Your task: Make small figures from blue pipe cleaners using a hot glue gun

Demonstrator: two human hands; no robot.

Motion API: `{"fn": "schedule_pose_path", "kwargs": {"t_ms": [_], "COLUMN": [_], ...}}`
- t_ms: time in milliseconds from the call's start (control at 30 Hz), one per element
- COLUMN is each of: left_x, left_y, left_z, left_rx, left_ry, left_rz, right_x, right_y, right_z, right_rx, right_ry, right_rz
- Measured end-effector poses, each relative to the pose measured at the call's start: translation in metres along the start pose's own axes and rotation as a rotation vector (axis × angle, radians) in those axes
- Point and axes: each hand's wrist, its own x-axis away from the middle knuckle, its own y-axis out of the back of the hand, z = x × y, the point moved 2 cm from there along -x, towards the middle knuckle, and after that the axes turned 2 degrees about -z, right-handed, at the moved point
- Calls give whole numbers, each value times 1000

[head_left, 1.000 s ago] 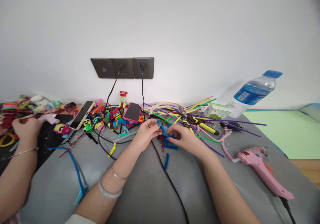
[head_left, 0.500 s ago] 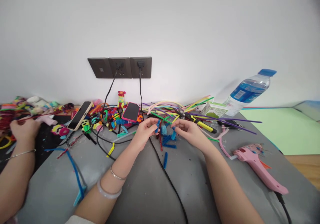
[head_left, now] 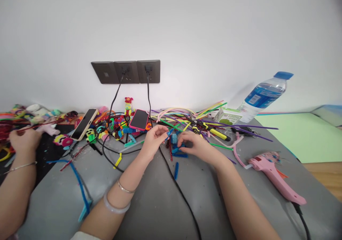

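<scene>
My left hand (head_left: 154, 140) is raised over the middle of the table, thumb and fingertips pinched on a short piece of blue pipe cleaner (head_left: 168, 134). My right hand (head_left: 195, 145) is low over a small pile of cut blue pipe cleaner pieces (head_left: 181, 155); its fingers are curled, with a gap between thumb and forefinger, and I see nothing held there. Between the hands stands a lighter blue coiled pipe cleaner (head_left: 174, 138). One loose blue piece (head_left: 176, 170) lies nearer to me, beside a black cable (head_left: 184, 200).
Yellow-handled pliers (head_left: 217, 133) lie among long pipe cleaners (head_left: 176, 112) behind my right hand. A pink glue gun (head_left: 278, 179) and a tilted water bottle (head_left: 264, 97) are on the right. Phones (head_left: 139, 119) and pipe cleaner figures sit at the back; another person's hand (head_left: 25, 140) works at the left.
My right hand has moved down and slightly left to the blue pieces, its fingers curling more. My left hand has kept its pinch. The view has shifted slightly.
</scene>
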Motion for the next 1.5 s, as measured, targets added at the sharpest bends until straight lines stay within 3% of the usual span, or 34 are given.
{"fn": "schedule_pose_path", "kwargs": {"t_ms": [133,333,633,833,1100,1367,1500], "left_x": [0,-4,-2,-3,-1,5,11], "left_y": [0,5,-1,-1,-2,-9,-16], "left_z": [-2,-4,-4,-2,-2,1,1], "left_rx": [16,243,311,303,267,319,319], "left_ry": [-17,71,120,125,144,244,322], "left_rz": [-33,-163,-95,-96,-71,6,103], "right_x": [0,3,5,5,6,4,0], "right_y": [-3,1,15,12,5,19,13], "right_z": [0,-4,5,4,1,3,0], "right_rx": [78,40,-28,-46,69,-150,-424], "right_ry": [-4,-71,-94,-90,-83,-200,-249], "right_rz": [59,-7,-162,-13,39,-211,-215]}}
